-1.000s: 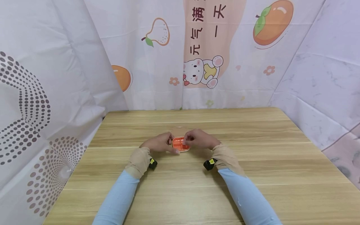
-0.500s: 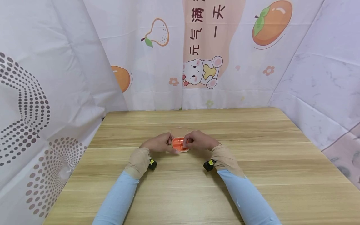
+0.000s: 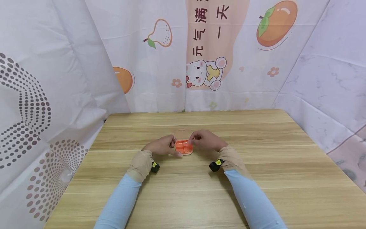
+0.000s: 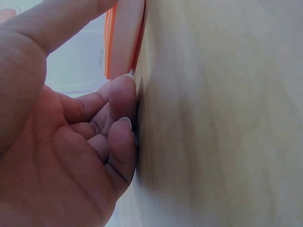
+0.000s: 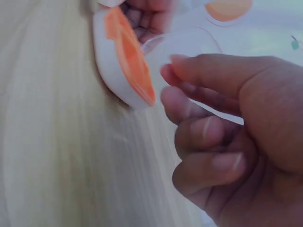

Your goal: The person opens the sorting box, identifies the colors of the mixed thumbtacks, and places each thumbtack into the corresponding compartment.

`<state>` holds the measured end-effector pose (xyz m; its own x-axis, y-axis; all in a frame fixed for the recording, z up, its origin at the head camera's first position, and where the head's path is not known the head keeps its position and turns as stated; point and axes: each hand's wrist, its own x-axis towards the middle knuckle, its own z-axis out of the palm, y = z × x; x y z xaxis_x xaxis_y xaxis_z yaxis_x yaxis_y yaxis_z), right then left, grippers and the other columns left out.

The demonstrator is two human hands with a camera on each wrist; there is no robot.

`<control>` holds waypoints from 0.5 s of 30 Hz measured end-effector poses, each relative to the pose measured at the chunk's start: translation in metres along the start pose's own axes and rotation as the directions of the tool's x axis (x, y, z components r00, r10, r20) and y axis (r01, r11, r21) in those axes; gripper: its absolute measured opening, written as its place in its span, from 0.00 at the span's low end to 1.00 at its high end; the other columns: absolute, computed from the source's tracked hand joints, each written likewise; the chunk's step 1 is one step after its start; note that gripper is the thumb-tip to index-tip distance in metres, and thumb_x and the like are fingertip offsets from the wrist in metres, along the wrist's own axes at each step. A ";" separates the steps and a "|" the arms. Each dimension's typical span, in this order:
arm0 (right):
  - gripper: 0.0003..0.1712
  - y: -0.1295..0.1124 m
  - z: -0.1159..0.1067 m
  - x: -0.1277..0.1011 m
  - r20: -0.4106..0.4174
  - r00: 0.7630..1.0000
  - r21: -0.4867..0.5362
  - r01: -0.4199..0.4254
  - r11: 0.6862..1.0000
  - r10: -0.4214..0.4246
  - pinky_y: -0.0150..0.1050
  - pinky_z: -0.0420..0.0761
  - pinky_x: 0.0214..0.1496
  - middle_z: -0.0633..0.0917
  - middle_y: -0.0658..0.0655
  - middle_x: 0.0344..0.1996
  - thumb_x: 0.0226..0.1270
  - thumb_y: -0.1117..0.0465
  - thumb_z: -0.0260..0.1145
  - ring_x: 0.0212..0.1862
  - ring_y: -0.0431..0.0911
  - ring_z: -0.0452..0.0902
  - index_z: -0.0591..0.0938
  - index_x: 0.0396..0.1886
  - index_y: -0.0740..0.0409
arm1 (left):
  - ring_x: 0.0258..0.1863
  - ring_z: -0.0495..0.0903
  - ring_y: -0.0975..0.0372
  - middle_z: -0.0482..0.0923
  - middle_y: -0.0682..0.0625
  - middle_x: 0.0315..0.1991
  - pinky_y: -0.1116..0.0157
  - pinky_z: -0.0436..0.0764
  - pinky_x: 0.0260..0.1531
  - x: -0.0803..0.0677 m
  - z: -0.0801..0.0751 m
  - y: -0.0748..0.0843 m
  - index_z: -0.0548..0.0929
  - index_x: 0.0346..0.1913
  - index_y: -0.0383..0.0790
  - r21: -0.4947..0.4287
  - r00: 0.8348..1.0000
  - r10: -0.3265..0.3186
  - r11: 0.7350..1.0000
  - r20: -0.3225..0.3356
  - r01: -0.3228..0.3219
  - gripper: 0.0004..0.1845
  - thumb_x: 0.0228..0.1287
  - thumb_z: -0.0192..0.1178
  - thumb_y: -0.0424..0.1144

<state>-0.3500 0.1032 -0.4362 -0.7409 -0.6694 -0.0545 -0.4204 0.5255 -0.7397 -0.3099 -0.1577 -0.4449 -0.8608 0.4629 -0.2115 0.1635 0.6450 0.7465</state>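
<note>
A small pill box (image 3: 180,147) with orange compartments and a pale outer shell lies on the table, its clear lid (image 3: 182,134) swung back. My left hand (image 3: 160,146) holds the box from the left, thumb at the front edge and fingers at the back corner. In the left wrist view the thumb reaches to the box's side (image 4: 127,42), and the lower fingers curl against the tabletop. My right hand (image 3: 208,140) hovers just off the box's right edge. Its fingers (image 5: 203,175) are loosely bent, and nothing shows between thumb and forefinger in the right wrist view. What the compartments contain is too small to tell.
The wood-grain table (image 3: 183,197) extends on all sides of the box. A printed curtain (image 3: 160,63) hangs behind its far edge, with pale sheets at both sides. Both wrists carry a small black camera, one on the left (image 3: 155,167) and one on the right (image 3: 215,165).
My right hand had its fingertips down in the right compartments; it has lifted out and shifted right and slightly away. The left hand and the pill box have stayed put.
</note>
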 end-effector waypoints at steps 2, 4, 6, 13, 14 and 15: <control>0.13 0.003 -0.001 -0.001 -0.053 0.997 0.072 -0.054 0.996 0.058 0.39 0.73 0.28 0.82 0.54 0.30 0.79 0.51 0.62 0.25 0.44 0.70 0.86 0.41 0.53 | 0.35 0.68 0.60 0.71 0.49 0.35 0.63 0.69 0.35 0.000 0.000 0.000 0.74 0.49 0.37 -0.001 1.000 0.004 1.000 0.000 -0.004 0.31 0.53 0.81 0.49; 0.20 0.005 -0.001 -0.001 -0.102 0.988 0.145 -0.100 0.984 0.116 0.39 0.71 0.22 0.80 0.58 0.28 0.79 0.44 0.60 0.21 0.44 0.68 0.85 0.43 0.56 | 0.35 0.68 0.60 0.71 0.49 0.35 0.63 0.70 0.36 -0.001 0.000 0.001 0.74 0.50 0.36 0.002 1.000 0.006 1.000 -0.002 -0.006 0.31 0.53 0.81 0.49; 0.27 0.007 0.001 0.000 -0.135 0.978 0.205 -0.132 0.970 0.161 0.39 0.71 0.20 0.81 0.60 0.29 0.78 0.39 0.59 0.19 0.44 0.67 0.82 0.48 0.59 | 0.35 0.68 0.60 0.71 0.48 0.36 0.63 0.70 0.36 -0.001 0.000 0.001 0.74 0.51 0.36 0.005 1.000 0.007 1.000 -0.003 -0.007 0.32 0.54 0.80 0.49; 0.35 0.002 0.005 0.000 -0.089 0.976 0.352 -0.156 0.923 0.199 0.39 0.76 0.17 0.89 0.58 0.43 0.77 0.33 0.56 0.17 0.46 0.73 0.77 0.59 0.60 | 0.35 0.68 0.60 0.71 0.49 0.36 0.63 0.69 0.36 0.000 0.000 0.000 0.74 0.50 0.36 -0.007 1.000 0.023 1.000 0.001 -0.023 0.31 0.54 0.80 0.48; 0.35 0.001 0.006 0.000 -0.084 0.977 0.357 -0.155 0.921 0.196 0.39 0.76 0.18 0.89 0.58 0.44 0.77 0.33 0.55 0.18 0.46 0.73 0.77 0.59 0.60 | 0.35 0.68 0.60 0.71 0.49 0.36 0.64 0.69 0.36 0.000 0.000 -0.001 0.74 0.50 0.36 -0.008 1.000 0.030 1.000 0.001 -0.030 0.30 0.54 0.80 0.48; 0.35 0.000 0.006 0.000 -0.084 0.977 0.356 -0.153 0.922 0.195 0.39 0.76 0.18 0.89 0.58 0.43 0.77 0.33 0.54 0.18 0.46 0.74 0.78 0.59 0.60 | 0.35 0.68 0.60 0.71 0.49 0.36 0.64 0.69 0.36 0.001 0.000 -0.001 0.74 0.50 0.36 -0.009 0.999 0.035 0.999 0.001 -0.035 0.30 0.54 0.80 0.47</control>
<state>-0.3466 0.1000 -0.4404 -0.8499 -0.5077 -0.1408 -0.0877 0.3997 -0.9124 -0.3104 -0.1580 -0.4460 -0.8540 0.4860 -0.1860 0.1894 0.6232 0.7588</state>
